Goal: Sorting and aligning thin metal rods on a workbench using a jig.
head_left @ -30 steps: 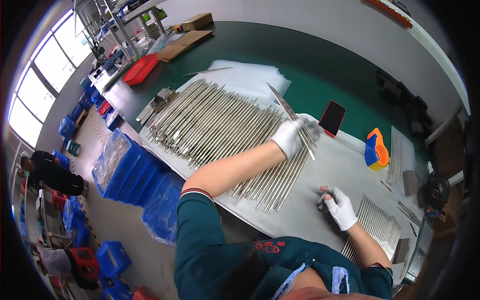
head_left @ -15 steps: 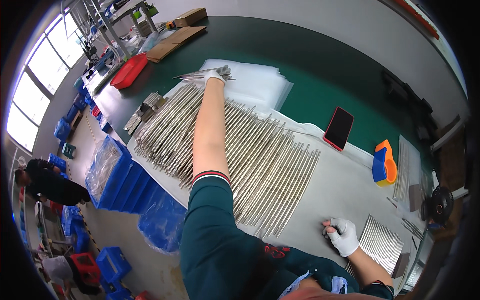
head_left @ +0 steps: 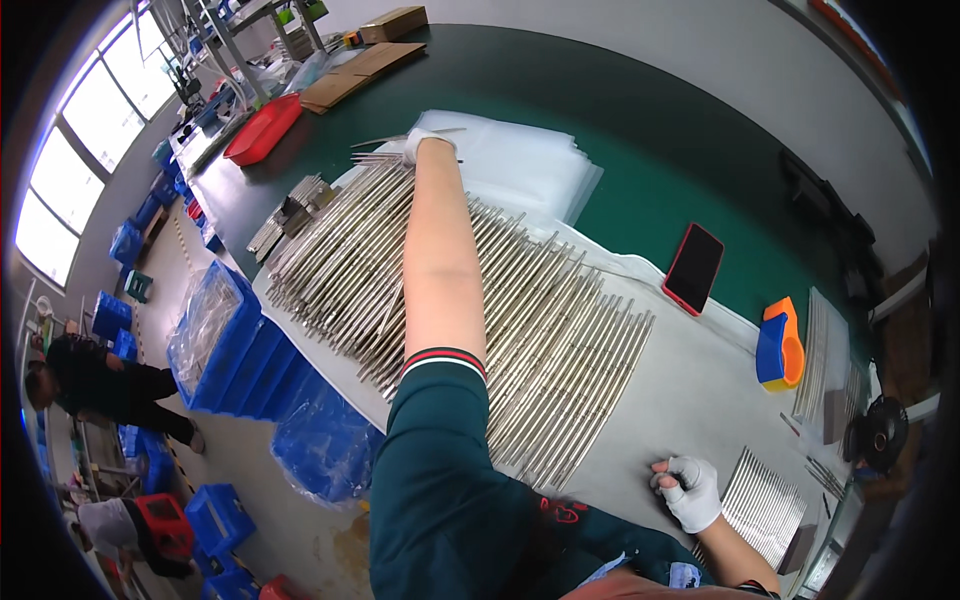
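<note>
My left hand (head_left: 428,147), in a white glove, reaches to the far edge of a wide layer of metal rods (head_left: 540,345) laid side by side. Thin rods stick out on both sides of that hand; it appears closed on them, though its fingers are mostly hidden. Beneath and beyond it lie clear plastic sheets (head_left: 525,165). My right hand (head_left: 690,495), in a white glove with bare fingertips, rests on the pale table cover (head_left: 640,420) with its fingers curled. Nothing shows in it. Next to it is a neat row of shorter silvery rods (head_left: 762,505).
A red-edged phone (head_left: 693,268) and a blue and orange holder (head_left: 780,345) lie to the right. Metal blocks (head_left: 292,212) sit left of the rods; a red tray (head_left: 262,130) lies beyond. Blue crates (head_left: 235,350) stand beside the table. Two people are at far left.
The rods at my left hand have spread from a raised bunch to lie lower, one apart from the others. My right hand stays curled in place. The view has shifted slightly.
</note>
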A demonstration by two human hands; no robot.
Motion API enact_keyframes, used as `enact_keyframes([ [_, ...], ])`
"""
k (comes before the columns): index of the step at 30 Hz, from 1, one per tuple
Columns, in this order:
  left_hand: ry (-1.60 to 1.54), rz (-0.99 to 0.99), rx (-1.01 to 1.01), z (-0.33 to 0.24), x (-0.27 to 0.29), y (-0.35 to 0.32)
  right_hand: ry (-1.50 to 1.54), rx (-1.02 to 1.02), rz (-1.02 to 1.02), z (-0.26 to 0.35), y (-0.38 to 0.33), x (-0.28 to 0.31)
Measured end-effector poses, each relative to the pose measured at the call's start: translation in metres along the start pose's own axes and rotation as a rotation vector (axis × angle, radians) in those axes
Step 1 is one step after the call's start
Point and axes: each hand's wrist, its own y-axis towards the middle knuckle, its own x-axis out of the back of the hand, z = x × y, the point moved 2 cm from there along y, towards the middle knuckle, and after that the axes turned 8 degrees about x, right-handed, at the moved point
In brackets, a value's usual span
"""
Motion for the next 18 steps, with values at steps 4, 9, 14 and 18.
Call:
enact_keyframes([
  [4,-0.149,0.048,0.137,-0.017,0.044,-0.056,0.025,-0.015,-0.012,-0.005,-0.002,0.003],
  [9,-0.262,-0.170,0.176,-0.027,0.075,-0.072,0.059,0.030,-0.020,-0.007,0.001,0.001],
  [14,-1.569,-0.589,0.322,0.010,0.058,-0.092,0.107,0.026,0.010,-0.002,0.004,-0.005],
  [18,-0.936,-0.658,-0.254,0.020,0.052,-0.178,0.110,0.004,-0.018,-0.001,-0.005,-0.002],
])
